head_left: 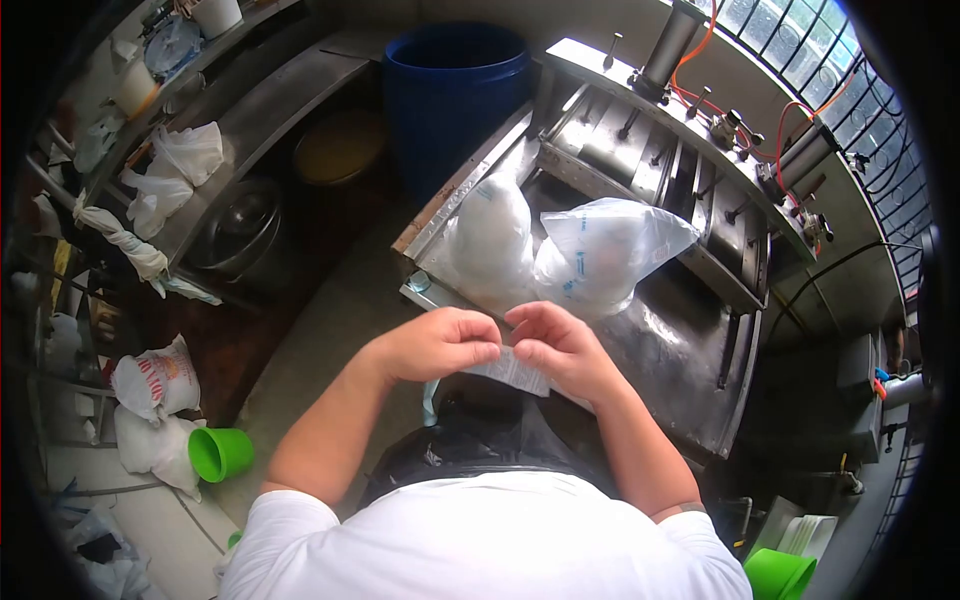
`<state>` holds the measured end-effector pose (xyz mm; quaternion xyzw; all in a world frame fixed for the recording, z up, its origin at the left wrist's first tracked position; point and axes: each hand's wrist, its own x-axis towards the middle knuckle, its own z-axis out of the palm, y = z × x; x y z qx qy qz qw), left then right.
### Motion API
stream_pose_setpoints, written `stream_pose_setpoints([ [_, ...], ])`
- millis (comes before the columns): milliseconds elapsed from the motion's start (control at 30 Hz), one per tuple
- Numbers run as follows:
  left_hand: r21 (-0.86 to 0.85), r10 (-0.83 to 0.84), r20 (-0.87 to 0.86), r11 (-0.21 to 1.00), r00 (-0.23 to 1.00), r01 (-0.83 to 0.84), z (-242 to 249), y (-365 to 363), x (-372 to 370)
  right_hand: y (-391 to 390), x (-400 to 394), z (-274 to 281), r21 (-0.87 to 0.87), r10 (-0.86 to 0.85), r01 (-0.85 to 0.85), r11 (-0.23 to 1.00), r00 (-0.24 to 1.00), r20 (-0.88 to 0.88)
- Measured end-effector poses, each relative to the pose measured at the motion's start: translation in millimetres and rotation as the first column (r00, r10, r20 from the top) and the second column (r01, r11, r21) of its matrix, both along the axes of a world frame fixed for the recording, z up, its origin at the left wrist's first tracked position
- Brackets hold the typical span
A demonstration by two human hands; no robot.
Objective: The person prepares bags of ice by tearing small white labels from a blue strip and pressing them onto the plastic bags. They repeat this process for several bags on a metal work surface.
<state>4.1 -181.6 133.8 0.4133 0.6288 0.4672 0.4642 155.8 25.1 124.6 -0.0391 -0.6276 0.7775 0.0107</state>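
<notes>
My left hand [440, 343] and my right hand [558, 347] are close together over the near edge of the metal table, fingers curled toward each other. A small printed white paper or label [510, 369] shows between and just below them; the thumbs are near its upper edge, and whether either hand grips it cannot be made out. Beyond the hands, two filled clear plastic bags rest on the table: the left bag [490, 232] and the right bag [600, 255], which has blue print and a loose pointed end to the right.
A metal press [640, 150] with cylinders and orange hoses stands at the back right. Behind is a blue barrel [455, 100]. Shelves with white bags [185, 165] line the left. A green bucket [221, 454] and a printed sack [160, 378] sit at lower left.
</notes>
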Motion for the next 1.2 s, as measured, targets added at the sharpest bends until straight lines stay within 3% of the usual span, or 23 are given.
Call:
stream_pose_setpoints([
  [33,0.001,0.012,-0.107,1.0,0.994,-0.012,3.7,-1.6,-4.1,-6.2,3.1,1.0,-0.039,0.02,-0.018,0.999,0.999,0.047],
  [67,0.003,0.015,-0.105,1.0,0.994,-0.014,9.8,-2.6,-7.6,-4.1,5.8,-3.7,-0.037,0.022,-0.02,0.999,0.999,0.048],
  [133,-0.055,0.0,-0.291,0.998,0.957,-0.016,21.7,-4.0,-12.9,4.2,11.5,-17.5,0.227,0.124,-0.167,0.96,0.974,0.188],
  [200,-0.089,0.007,-0.307,0.995,0.952,-0.036,23.2,-3.3,-15.5,-3.0,13.1,-21.2,0.205,0.093,-0.131,0.97,0.978,0.185],
  [267,0.203,0.268,-0.391,0.958,0.88,-0.202,11.8,0.7,-12.8,-7.6,15.1,-27.0,0.162,0.01,-0.042,0.986,0.98,0.197],
  [300,0.403,0.477,-0.638,0.876,0.605,-0.265,6.7,6.2,-6.9,-11.4,15.0,-28.8,0.162,0.005,-0.038,0.986,0.98,0.197],
  [333,0.404,0.474,-0.638,0.877,0.606,-0.26,4.3,8.4,-1.4,-15.7,14.0,-30.2,0.165,-0.07,0.045,0.985,0.987,0.147],
  [400,0.537,0.607,-0.67,0.794,0.427,-0.286,3.0,10.5,10.9,-18.6,12.0,-33.1,0.163,-0.147,0.131,0.978,0.985,0.094],
  [433,0.431,0.57,-0.535,0.819,0.624,-0.38,1.2,7.8,23.2,-19.0,11.5,-35.4,0.164,-0.176,0.161,0.973,0.981,0.081],
  [567,0.37,0.51,-0.432,0.852,0.743,-0.37,-6.8,9.6,43.1,-24.1,8.8,-31.1,0.175,-0.21,0.203,0.963,0.977,0.021],
  [700,0.44,0.496,-0.487,0.85,0.719,-0.288,-18.5,8.9,37.1,-24.9,9.2,-27.7,0.218,-0.184,0.178,0.96,0.983,0.009],
  [767,0.509,0.513,-0.546,0.831,0.663,-0.224,-19.7,8.4,33.6,-24.3,9.6,-22.7,0.32,-0.18,0.168,0.932,0.984,0.008],
  [867,0.473,0.558,-0.525,0.819,0.643,-0.325,-16.8,4.5,30.0,-23.8,8.5,-27.1,0.409,-0.206,0.207,0.889,0.977,-0.048],
  [933,0.479,0.597,-0.528,0.797,0.604,-0.369,-18.6,1.1,20.5,-22.3,7.6,-24.5,0.429,-0.24,0.231,0.873,0.97,-0.033],
  [1000,0.471,0.746,-0.476,0.663,0.466,-0.582,-13.7,-0.3,15.7,-21.1,6.7,-24.2,0.45,-0.278,0.256,0.855,0.96,-0.019],
  [1033,0.521,0.765,-0.512,0.637,0.389,-0.568,-11.7,0.9,14.9,-20.6,5.9,-26.0,0.499,-0.269,0.266,0.825,0.961,-0.069],
  [1067,0.523,0.766,-0.513,0.637,0.388,-0.566,-9.6,3.6,14.4,-20.1,5.2,-26.7,0.545,-0.256,0.277,0.791,0.96,-0.117],
  [1100,0.618,0.753,-0.604,0.65,0.262,-0.442,-7.4,8.3,14.4,-16.3,4.8,-23.4,0.626,-0.149,0.166,0.762,0.986,-0.08],
  [1133,0.684,0.737,-0.665,0.665,0.119,-0.301,-5.9,12.8,15.1,-16.8,2.0,-18.9,0.625,-0.15,0.168,0.762,0.985,-0.082],
  [1200,0.605,0.633,-0.764,0.771,0.127,-0.199,-7.4,18.0,24.6,-21.4,-5.5,-10.4,0.642,-0.017,0.053,0.765,0.998,-0.062],
])
